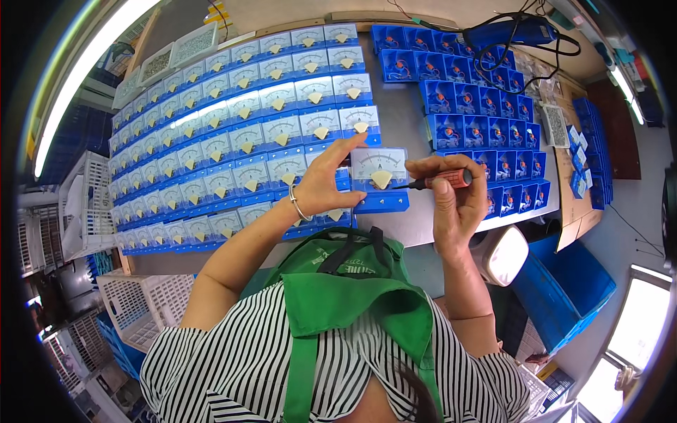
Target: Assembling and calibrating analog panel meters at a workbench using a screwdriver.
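An analog panel meter with a white dial, a cream fan-shaped cover and a blue base lies in front of me. My left hand grips its left side, index finger at the upper corner and thumb at the lower one. In my right hand is a screwdriver with a red and black handle. Its thin shaft points left, and the tip is at the meter's face beside the cream cover. Whether it touches a screw is too small to tell.
Rows of similar meters fill the table's left side. Several open blue housings with red-orange parts inside stand on the right. A corded blue power tool lies at the back right. Trays of small parts sit at the far left.
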`<state>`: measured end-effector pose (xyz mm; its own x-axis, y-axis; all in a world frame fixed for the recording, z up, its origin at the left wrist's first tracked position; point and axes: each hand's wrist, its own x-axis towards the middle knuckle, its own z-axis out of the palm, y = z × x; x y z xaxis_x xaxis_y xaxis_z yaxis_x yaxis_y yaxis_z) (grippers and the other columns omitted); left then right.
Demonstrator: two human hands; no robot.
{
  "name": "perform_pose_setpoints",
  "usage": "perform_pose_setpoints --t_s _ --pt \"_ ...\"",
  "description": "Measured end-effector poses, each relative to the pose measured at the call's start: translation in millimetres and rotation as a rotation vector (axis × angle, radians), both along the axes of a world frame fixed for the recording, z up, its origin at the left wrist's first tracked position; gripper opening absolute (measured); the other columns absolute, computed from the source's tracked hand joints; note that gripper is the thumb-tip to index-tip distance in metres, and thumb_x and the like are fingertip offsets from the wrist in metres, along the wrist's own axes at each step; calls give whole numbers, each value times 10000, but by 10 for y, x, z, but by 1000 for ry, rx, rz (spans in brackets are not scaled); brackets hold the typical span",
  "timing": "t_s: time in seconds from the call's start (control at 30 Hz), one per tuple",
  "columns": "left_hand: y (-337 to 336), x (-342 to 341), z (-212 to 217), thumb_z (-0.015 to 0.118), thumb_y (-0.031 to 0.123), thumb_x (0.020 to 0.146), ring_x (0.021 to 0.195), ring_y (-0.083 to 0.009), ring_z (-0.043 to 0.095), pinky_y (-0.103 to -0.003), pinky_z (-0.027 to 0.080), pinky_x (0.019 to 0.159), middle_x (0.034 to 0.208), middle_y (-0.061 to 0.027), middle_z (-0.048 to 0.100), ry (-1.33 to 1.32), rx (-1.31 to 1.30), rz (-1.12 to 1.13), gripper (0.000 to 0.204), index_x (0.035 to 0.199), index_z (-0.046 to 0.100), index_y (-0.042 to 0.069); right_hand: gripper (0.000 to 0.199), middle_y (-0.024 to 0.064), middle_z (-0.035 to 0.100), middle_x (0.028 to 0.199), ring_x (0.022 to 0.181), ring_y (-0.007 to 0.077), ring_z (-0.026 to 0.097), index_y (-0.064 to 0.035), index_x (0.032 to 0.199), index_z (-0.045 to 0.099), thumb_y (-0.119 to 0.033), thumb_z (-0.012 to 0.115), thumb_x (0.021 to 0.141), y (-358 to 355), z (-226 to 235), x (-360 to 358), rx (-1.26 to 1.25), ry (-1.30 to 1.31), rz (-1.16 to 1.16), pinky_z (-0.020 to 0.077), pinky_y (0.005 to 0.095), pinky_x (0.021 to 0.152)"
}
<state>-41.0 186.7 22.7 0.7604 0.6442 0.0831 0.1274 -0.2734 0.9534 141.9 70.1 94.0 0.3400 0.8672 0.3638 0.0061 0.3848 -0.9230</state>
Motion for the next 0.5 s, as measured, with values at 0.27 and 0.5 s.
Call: perform_pose_setpoints --t_s 0.27,0.5 --pt "-10 -3 49 777 111 635 1186 -252 513 -375 406 1050 1311 -123 471 -23 -58 -69 940 1455 316 102 281 191 651 1017 934 250 658 21 1161 440 -88 571 938 -38 -38 -4 -39 -26 4 532 356 843" --pt "33 -76 -22 795 142 631 1166 -245 535 -368 435 1019 1293 -127 501 -8 65 -57 945 1450 327 91 404 111 683 955 779 204 660 -24 1160 607 65 659 769 -135 267 70 -205 -630 262 514 305 708"
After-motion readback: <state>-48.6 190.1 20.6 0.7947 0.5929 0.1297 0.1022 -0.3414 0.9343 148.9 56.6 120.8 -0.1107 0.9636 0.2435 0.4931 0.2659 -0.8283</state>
